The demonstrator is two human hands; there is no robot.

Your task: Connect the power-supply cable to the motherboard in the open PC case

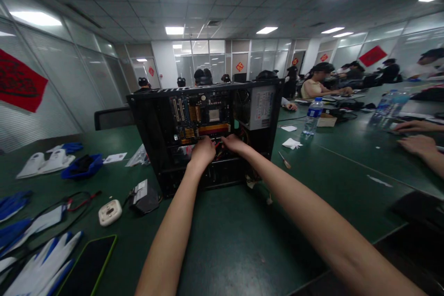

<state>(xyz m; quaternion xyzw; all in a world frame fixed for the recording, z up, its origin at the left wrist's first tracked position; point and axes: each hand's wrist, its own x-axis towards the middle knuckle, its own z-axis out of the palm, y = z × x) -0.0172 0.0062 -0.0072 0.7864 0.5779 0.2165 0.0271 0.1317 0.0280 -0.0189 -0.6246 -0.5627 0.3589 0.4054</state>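
A black computer case [149, 148] stands upright on the table with its side open towards me. Inside it are a motherboard [185, 118] with yellow and orange slots and, at upper right, a silver power supply [262, 104]. Both my hands reach into the case just below the motherboard. My left hand [203, 151] is closed, its fingertips hidden behind the hand, so what it grips does not show. Close beside it, my right hand [236, 144] pinches at thin cables [218, 144], some of them red. The small ends between the fingers are too blurred to identify.
To the left on the green table [222, 245] lie gloves [45, 263], a phone [88, 263], a white round device [110, 212] and a dark block [144, 199]. To the right are a brush [284, 161], a water bottle [313, 118] and another person's hands [418, 141].
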